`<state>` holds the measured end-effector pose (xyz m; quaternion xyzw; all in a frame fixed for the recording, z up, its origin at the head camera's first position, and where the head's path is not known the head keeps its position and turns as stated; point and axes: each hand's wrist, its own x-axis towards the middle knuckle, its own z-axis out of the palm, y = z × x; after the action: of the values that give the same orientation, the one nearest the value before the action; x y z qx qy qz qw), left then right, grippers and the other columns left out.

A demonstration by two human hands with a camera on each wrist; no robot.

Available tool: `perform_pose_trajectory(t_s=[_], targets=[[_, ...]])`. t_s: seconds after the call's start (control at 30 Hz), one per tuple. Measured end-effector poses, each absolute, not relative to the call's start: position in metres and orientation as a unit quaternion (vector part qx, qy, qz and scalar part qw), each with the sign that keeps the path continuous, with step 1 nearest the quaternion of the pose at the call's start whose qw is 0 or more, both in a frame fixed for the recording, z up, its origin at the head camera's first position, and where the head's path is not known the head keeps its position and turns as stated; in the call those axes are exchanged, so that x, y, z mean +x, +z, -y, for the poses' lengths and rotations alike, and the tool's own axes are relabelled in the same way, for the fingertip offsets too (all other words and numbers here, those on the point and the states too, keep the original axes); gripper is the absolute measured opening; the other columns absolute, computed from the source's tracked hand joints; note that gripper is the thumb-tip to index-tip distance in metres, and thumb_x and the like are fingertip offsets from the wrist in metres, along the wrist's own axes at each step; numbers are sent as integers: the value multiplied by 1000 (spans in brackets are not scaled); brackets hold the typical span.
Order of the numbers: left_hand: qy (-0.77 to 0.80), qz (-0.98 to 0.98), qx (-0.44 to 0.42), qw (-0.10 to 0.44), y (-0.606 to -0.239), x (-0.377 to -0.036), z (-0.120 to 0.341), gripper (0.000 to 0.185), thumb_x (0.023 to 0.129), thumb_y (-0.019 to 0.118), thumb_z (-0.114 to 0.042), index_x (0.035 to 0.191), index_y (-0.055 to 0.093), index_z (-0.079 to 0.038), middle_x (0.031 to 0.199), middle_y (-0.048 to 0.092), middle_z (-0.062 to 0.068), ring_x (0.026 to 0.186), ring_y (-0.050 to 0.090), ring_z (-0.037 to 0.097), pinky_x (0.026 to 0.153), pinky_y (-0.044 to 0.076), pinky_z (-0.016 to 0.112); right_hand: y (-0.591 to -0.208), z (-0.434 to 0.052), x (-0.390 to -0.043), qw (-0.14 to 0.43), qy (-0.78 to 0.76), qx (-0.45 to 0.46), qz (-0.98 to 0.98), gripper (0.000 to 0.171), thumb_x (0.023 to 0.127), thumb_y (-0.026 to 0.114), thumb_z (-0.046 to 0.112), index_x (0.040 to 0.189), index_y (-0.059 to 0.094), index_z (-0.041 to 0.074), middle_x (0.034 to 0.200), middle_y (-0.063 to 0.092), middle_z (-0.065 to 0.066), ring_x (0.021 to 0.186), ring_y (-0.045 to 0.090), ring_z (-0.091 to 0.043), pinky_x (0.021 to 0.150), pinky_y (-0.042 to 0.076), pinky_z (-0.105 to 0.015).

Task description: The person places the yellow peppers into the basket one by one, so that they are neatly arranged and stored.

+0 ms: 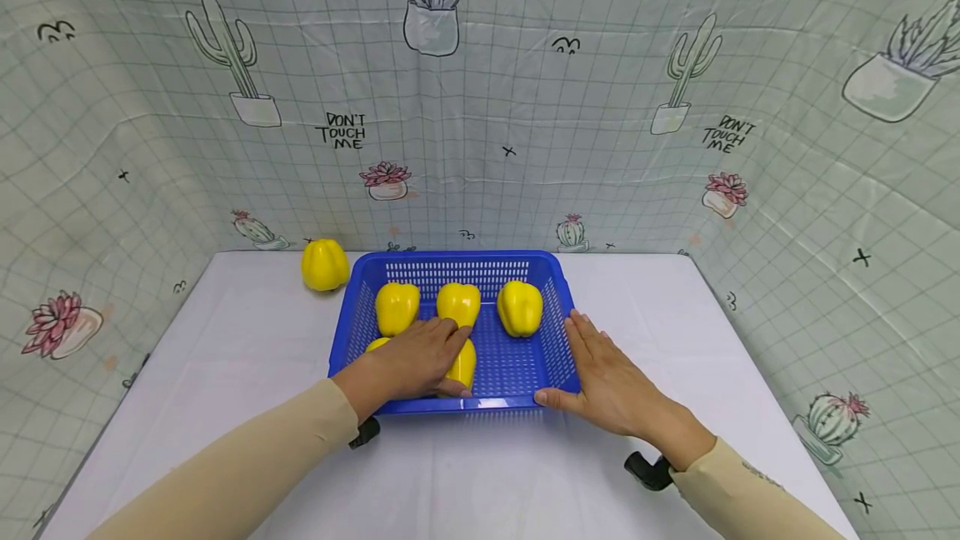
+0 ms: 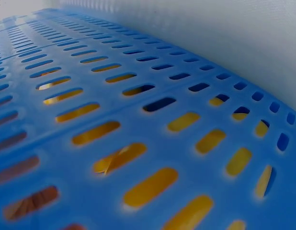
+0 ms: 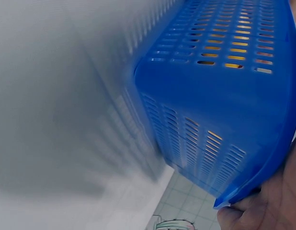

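A blue plastic basket (image 1: 510, 369) with slotted walls holds several yellow bell peppers, three of them in its back row. My left hand (image 1: 420, 357) reaches over the front rim and grips a yellow bell pepper (image 1: 462, 363) in the front row, covering much of it. Another pepper (image 1: 377, 343) is partly hidden behind this hand. Through the slots of the basket wall (image 2: 153, 124), yellow shows in the left wrist view. At the basket's front right corner rests my right hand (image 1: 611, 377), fingers straight along the side and thumb on the front rim.
One yellow bell pepper (image 1: 325, 265) stands outside the basket, beyond its back left corner. A white cloth covers the table (image 1: 637, 290). Patterned curtains (image 1: 487, 107) rise behind it and along both sides.
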<state>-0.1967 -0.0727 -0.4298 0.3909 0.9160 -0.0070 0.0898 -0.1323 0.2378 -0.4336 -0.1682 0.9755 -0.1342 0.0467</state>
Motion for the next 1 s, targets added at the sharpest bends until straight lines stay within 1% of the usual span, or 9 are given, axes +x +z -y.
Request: perform_pose_trajectory(t_s=[0.5, 0.73, 0.93, 1.0], targets=[[14, -917, 388, 91, -425, -197, 77, 88, 99, 57, -68, 159, 42, -5, 148, 53, 15, 133, 53, 30, 124, 40, 47, -432, -237, -132, 49, -135, -165, -976, 122, 91, 54, 82, 165, 16, -7, 174, 12, -28, 161, 19, -46, 128, 23, -64], [29, -929, 352, 112, -412, -196, 81, 89, 101, 51, -69, 162, 38, -7, 159, 46, 14, 146, 47, 30, 128, 33, 47, -433, -237, -132, 48, -136, -168, -975, 122, 92, 54, 82, 165, 16, -8, 174, 12, -29, 161, 19, -47, 128, 23, -64], [38, -932, 345, 102, -401, -192, 91, 86, 102, 51, -67, 162, 39, -6, 161, 45, 17, 149, 44, 34, 128, 34, 52, -433, -237, -132, 43, -136, -169, -975, 121, 92, 56, 81, 164, 18, -9, 173, 14, -30, 160, 20, -48, 128, 24, -64], [41, -935, 338, 95, -396, -190, 96, 85, 102, 53, -66, 162, 40, -6, 161, 45, 18, 150, 44, 36, 127, 34, 54, -433, -236, -132, 46, -137, -168, -975, 121, 92, 56, 81, 165, 17, -8, 173, 13, -30, 160, 19, -47, 128, 23, -64]])
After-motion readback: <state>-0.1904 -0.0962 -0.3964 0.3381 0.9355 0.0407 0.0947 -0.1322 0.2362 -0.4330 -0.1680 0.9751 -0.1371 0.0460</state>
